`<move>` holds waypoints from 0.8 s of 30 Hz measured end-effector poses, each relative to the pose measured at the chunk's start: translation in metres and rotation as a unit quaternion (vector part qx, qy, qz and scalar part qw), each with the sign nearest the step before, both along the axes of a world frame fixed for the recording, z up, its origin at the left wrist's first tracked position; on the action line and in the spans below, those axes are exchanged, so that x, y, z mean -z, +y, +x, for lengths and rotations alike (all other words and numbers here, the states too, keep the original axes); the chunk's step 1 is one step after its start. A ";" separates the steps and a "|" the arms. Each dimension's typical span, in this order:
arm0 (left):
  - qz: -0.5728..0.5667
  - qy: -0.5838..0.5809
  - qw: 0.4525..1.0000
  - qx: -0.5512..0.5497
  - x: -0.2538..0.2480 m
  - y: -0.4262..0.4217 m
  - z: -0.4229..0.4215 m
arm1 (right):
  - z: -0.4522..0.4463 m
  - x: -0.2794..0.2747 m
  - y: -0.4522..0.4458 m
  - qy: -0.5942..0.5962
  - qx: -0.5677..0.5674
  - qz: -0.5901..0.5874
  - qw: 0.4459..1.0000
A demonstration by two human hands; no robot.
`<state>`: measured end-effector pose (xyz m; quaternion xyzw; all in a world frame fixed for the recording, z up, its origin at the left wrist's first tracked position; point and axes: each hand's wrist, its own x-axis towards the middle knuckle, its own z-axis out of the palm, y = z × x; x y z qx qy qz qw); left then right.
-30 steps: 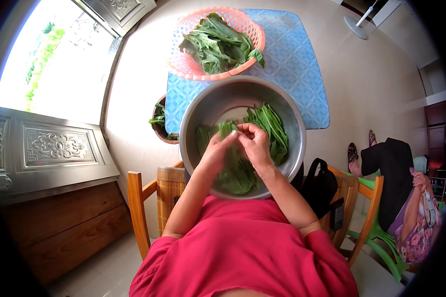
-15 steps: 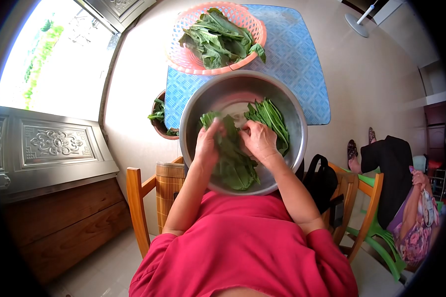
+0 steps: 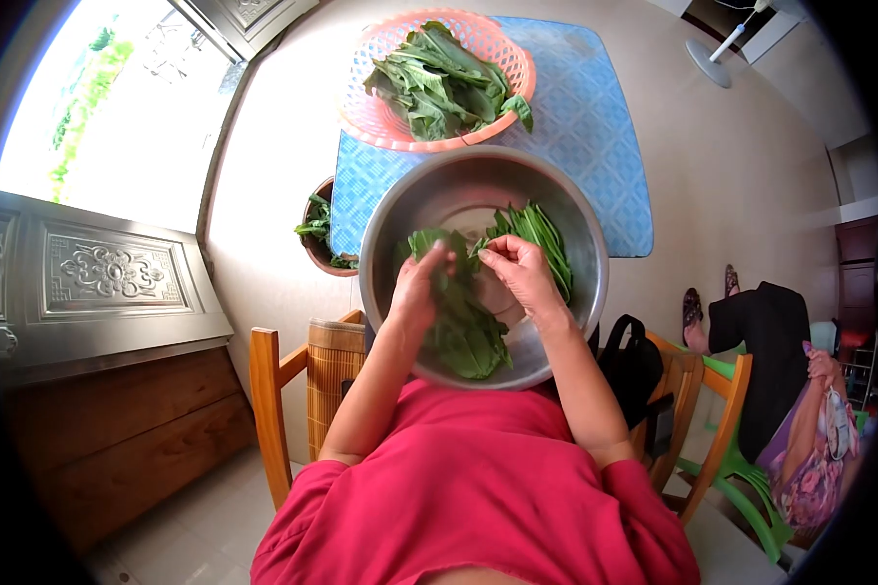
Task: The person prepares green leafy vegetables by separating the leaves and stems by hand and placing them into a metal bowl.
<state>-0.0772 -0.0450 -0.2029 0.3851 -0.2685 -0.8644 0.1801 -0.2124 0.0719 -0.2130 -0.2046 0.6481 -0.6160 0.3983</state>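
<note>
A large steel bowl (image 3: 385, 219) sits in front of my lap, close to the table's edge. Over it, my left hand (image 3: 419, 291) is closed around a broad leafy green (image 3: 470, 336) that hangs down into the bowl; this hand is partly blurred. My right hand (image 3: 522, 276) pinches a small bit of leaf between thumb and forefinger, beside the top of that bunch. Narrow green stems and leaf strips (image 3: 546, 244) lie along the bowl's right wall, just beyond my right hand.
A pink plastic basket (image 3: 353, 122) with leafy greens (image 3: 439, 83) stands on a blue-covered table (image 3: 595, 146). Left of the table, a brown bucket (image 3: 320, 255) holds more leaves. A wooden chair arm (image 3: 268, 409) is at my left. A seated person (image 3: 765, 341) is at right.
My right hand's fingertips have drawn into a clearer pinch beside the leaves. My left hand keeps hold of the bunch. The whole view has shifted slightly.
</note>
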 end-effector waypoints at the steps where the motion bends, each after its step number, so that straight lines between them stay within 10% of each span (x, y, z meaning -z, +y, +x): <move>1: -0.001 -0.005 1.000 0.001 0.001 0.001 -0.001 | -0.002 -0.007 0.002 -0.060 -0.004 0.001 0.998; 24: -0.102 -0.032 0.989 0.097 -0.009 0.014 -0.003 | 0.014 -0.026 0.001 -0.146 0.025 -0.037 0.988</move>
